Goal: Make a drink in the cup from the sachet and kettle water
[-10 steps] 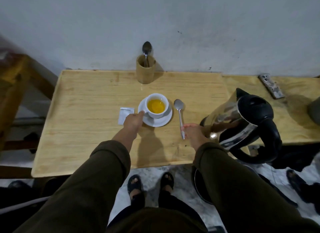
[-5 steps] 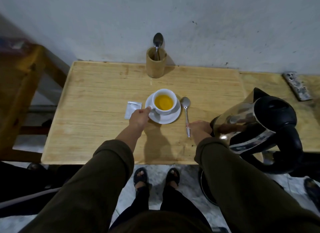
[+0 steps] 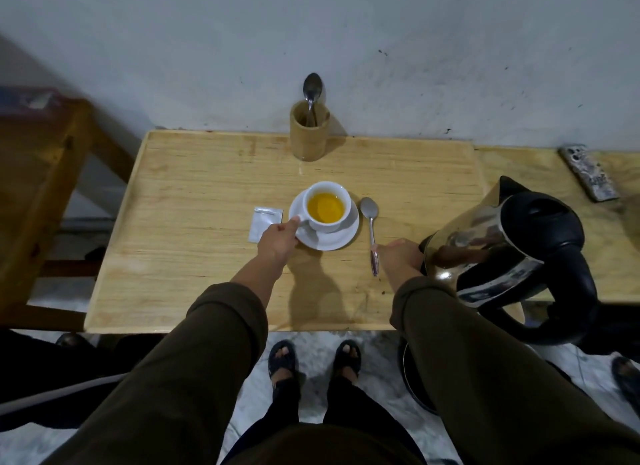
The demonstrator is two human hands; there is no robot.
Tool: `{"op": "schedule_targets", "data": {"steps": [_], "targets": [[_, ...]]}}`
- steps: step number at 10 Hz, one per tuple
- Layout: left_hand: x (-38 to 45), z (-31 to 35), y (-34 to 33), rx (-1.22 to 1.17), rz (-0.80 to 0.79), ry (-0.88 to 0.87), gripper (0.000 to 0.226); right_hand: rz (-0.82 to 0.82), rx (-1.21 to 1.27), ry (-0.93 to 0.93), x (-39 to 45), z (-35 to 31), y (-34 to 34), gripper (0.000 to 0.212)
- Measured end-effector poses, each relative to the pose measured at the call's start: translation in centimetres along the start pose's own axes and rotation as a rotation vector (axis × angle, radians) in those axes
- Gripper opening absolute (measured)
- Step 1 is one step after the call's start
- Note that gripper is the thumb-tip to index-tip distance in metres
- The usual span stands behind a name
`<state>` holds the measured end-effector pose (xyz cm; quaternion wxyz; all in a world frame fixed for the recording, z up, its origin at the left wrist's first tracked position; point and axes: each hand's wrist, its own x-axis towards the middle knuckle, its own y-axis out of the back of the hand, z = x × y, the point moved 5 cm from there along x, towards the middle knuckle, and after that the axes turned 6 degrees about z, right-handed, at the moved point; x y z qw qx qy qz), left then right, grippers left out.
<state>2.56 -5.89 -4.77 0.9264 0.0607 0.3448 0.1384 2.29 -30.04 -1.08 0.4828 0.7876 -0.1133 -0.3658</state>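
Your left hand (image 3: 277,238) pinches the cup (image 3: 325,206) handle; right hand (image 3: 398,255) closes on the teaspoon (image 3: 371,232) handle, beside kettle (image 3: 502,243).

Bamboo holder (image 3: 309,134) with spoon (image 3: 312,88); phone (image 3: 590,172) lies far right.

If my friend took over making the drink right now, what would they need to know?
Left hand: fingers on the cup handle; whether it grips is unclear.
Right hand: on the table at the spoon handle's near end, beside the kettle. Whether it grips the spoon is unclear.
Things: the cup sits on its saucer, the sachet lies flat to its left, the spoon to its right, the kettle far right.
Done: the cup holds yellow liquid, so powder and water seem to be in.
Left: probably stir with the spoon. Whether the sachet is empty is unclear.
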Motion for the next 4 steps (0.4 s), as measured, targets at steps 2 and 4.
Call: {"op": "schedule_targets", "data": {"steps": [2, 4], "targets": [[-0.3, 0.3, 0.6, 0.093, -0.002, -0.025, 0.058, 0.091, 0.191, 0.062, -0.9, -0.3, 2.2, 0.030], [-4.0, 0.2, 1.8, 0.190, 0.035, -0.059, 0.041, 0.012, 0.444, 0.264, -5.9, 0.5, 3.4, 0.022]]}}
